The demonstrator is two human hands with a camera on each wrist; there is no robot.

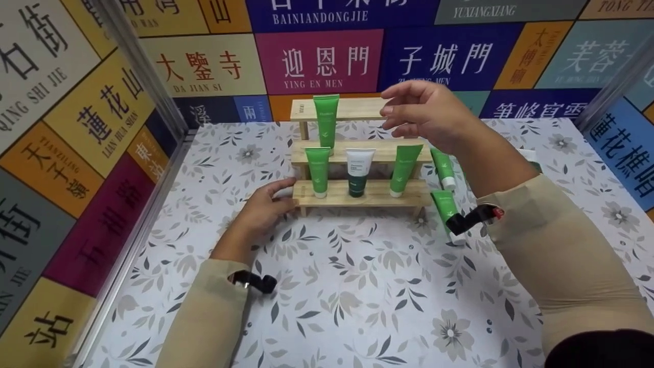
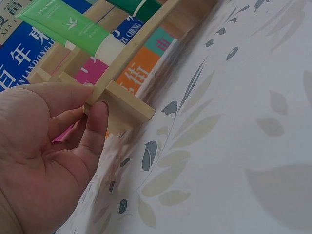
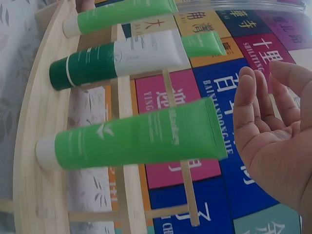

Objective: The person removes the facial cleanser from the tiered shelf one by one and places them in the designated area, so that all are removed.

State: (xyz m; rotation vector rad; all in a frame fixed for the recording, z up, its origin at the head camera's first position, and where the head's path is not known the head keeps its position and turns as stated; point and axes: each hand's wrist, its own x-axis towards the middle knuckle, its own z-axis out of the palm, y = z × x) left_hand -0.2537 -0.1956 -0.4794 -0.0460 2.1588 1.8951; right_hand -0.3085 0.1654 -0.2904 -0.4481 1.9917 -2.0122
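Note:
A three-tier wooden display rack [image 1: 301,191] stands on the table. My left hand [image 1: 263,207] pinches the left end of its lowest step between thumb and fingers, seen close up in the left wrist view. My right hand [image 1: 429,112] is raised in front of the top tier, fingers loosely bent and holding nothing. On the lowest step stand a green tube [image 1: 318,171], a white and dark green tube [image 1: 357,171] and a slightly tilted green tube [image 3: 131,136]. Another green tube [image 1: 326,120] stands upright on the left of the middle step.
Right of the rack, a green tube [image 1: 443,167] and another green tube [image 1: 443,204] lie on the floral-patterned tabletop [image 1: 357,306]. A white and dark tube [image 1: 529,155] shows partly behind the right forearm. Printed panels with place names [image 1: 317,61] close off the back and sides.

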